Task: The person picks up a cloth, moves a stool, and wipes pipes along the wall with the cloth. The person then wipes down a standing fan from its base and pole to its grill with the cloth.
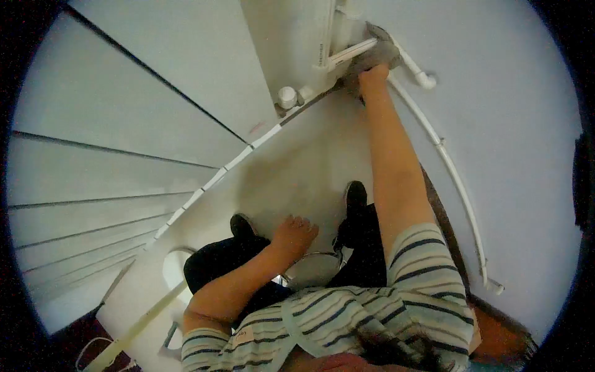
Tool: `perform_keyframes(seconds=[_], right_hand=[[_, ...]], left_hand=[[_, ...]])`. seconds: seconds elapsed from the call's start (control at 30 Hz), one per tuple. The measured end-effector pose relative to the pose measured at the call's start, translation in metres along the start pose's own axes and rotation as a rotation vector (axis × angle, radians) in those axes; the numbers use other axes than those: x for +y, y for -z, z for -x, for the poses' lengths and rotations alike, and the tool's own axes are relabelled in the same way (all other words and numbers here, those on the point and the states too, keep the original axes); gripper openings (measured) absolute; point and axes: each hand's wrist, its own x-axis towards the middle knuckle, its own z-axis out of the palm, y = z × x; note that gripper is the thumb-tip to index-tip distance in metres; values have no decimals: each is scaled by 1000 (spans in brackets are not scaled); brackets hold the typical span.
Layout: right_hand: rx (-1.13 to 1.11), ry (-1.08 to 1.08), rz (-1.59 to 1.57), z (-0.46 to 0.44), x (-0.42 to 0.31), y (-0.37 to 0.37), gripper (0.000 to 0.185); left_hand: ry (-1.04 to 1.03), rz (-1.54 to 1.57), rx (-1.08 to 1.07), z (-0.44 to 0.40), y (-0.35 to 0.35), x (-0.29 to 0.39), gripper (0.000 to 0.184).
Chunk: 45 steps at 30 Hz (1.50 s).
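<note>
View: head camera, looking down over the person's lap.
Right hand (374,74): upper right of centre, arm stretched up the frame, touching a grey-brown cloth-like thing (379,56); fingers out of sight, so cannot tell if it grips or only presses.
Grey-brown cloth-like thing, lie: upper right of centre, in the corner by the white pipework; long axis seems to slant from lower left to upper right, a narrow end toward the top edge; outline soft.
Left hand (295,237): lower centre, above the lap, well apart from the cloth-like thing; fingers half curled, palm hidden, cannot tell if anything is in it.
Count: one cloth-like thing; two dark shoes (356,197); one long curved white pipe (451,161) down the right; one white cap (287,97), upper centre; one pale pole (137,328), lower left.
Hard to make out: pale rounded thing (314,270) between the legs, partly covered by them.
Cut off: pole, at the bottom edge; frame corners black.
</note>
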Motion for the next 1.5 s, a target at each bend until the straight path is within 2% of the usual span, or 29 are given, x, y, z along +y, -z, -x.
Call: perform_keyframes(seconds=[0.07, 0.13, 0.17, 0.23, 0.27, 0.33, 0.37, 0.53, 0.57, 0.6, 0.67, 0.7, 0.77, 0.8, 0.83, 0.97, 1.03, 1.07, 1.1, 1.17, 1.2, 1.23, 1.27, 1.3, 1.37, 1.4, 1.43, 1.47, 1.5], right_hand=[[-114, -18, 21, -6, 18, 7, 41], [-281, -22, -292, -16, 66, 1, 39], [-297, -30, -296, -13, 68, 4, 39], [-405, 569, 472, 7, 67, 6, 39], [-429, 569, 461, 26, 54, 4, 39], [-609, -90, -114, 63, 15, -1, 38], [-631, -89, -112, 64, 15, -2, 38], [-260, -446, -139, 64, 32, -10, 45], [-294, -446, -137, 79, 15, -16, 45], [-201, -471, -343, 104, -20, -16, 46], [-155, -529, -543, 135, -10, -34, 48], [-313, -297, -223, 142, 28, -33, 50], [-456, -56, 104, 166, 37, -45, 54], [-269, 34, 104, 176, 42, -51, 54], [-81, 123, 110, 186, 36, -56, 54], [-107, 264, 192, 163, 7, -72, 52], [-365, 673, 599, 138, 24, -86, 56], [-394, 672, 580, 128, 33, -91, 56], [-528, 618, 750, 118, 41, -95, 56], [-742, 636, 985, 48, 97, -101, 54], [-705, 577, 898, 27, 116, -111, 53], [-667, 523, 807, 6, 135, -120, 52], [-542, 398, 677, 28, 120, -120, 51], [-409, 292, 525, 50, 103, -120, 52], [-315, 272, 450, 95, 55, -113, 52], [-242, 414, 531, 98, 59, -106, 52], [-166, 547, 620, 101, 65, -99, 52], [-174, 559, 616, 112, 59, -99, 52], [-217, 436, 596, 121, 55, -91, 52]], left_hand=[[33, -35, -75, -4, 6, 5, 44], [10, -23, -38, 0, 7, 7, 44], [-18, -12, 2, 3, 8, 10, 45], [-27, -75, -73, 3, 21, 15, 45], [-59, -149, -150, 2, 25, 18, 45], [-9, -112, -191, -7, 14, 21, 46], [13, -88, -231, -9, 11, 20, 47], [-23, -80, -158, 1, 11, 19, 43], [-27, -40, -147, 0, 8, 18, 40], [4, -23, -139, -1, 0, 18, 40], [-5, -29, -113, -1, -18, 17, 34], [7, -24, -107, 0, -22, 17, 34], [-30, -7, -241, 3, -21, 11, 31], [-35, -7, -246, 6, -20, 12, 31], [-4, -63, -156, 13, -27, 14, 30], [20, -5, 38, 26, -51, 18, 25], [28, 44, -49, 27, -65, 23, 24], [33, 97, -135, 25, -68, 23, 23], [69, 109, -132, 26, -74, 22, 23], [6, 200, 135, 28, -81, 17, 19], [36, 200, 146, 24, -79, 14, 19], [56, 159, 43, 14, -64, 11, 16], [71, 120, -62, 8, -58, 6, 14], [101, 126, -61, 5, -64, 4, 14], [197, 52, 34, 3, -70, 1, 11], [233, 24, 74, 3, -66, -1, 11], [161, -25, -42, 6, -51, 1, 21], [90, -78, -156, 7, -41, 2, 34], [81, -77, -143, -8, -53, 2, 34]])
